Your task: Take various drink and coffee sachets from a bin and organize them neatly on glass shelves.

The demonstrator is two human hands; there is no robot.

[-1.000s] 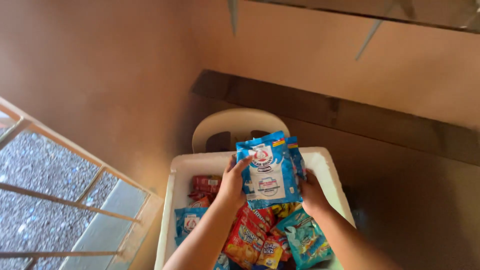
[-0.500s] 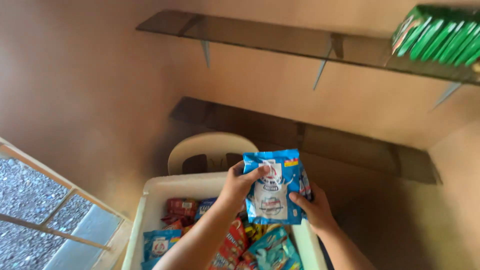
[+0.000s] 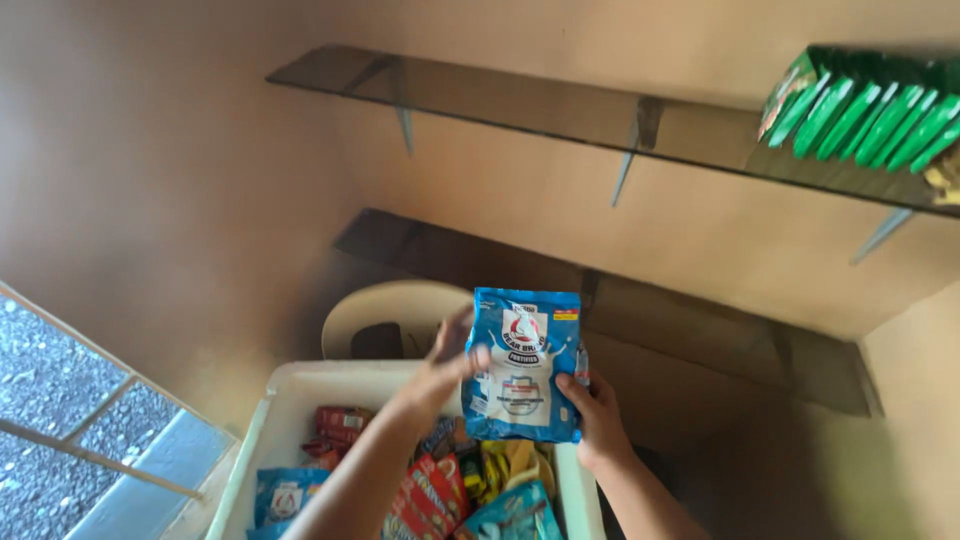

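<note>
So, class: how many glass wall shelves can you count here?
2: the upper shelf holds green packets; the lower shelf runs behind the blue pouch. Others may lie out of view.

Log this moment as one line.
left hand: on blue pouch | right hand: holding pouch | below: white bin of packets | upper shelf: green packs

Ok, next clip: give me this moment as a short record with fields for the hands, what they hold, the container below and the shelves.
left hand: grips the left edge of the blue pouch
right hand: holds the pouch at its lower right corner
pouch: upright, lifted above the tub
tub: white plastic, filled with mixed snack packets
upper shelf: glass, a row of green boxes at its right end
lower shelf: dark glass, nothing seen on it
behind the tub: a cream plastic chair
</note>
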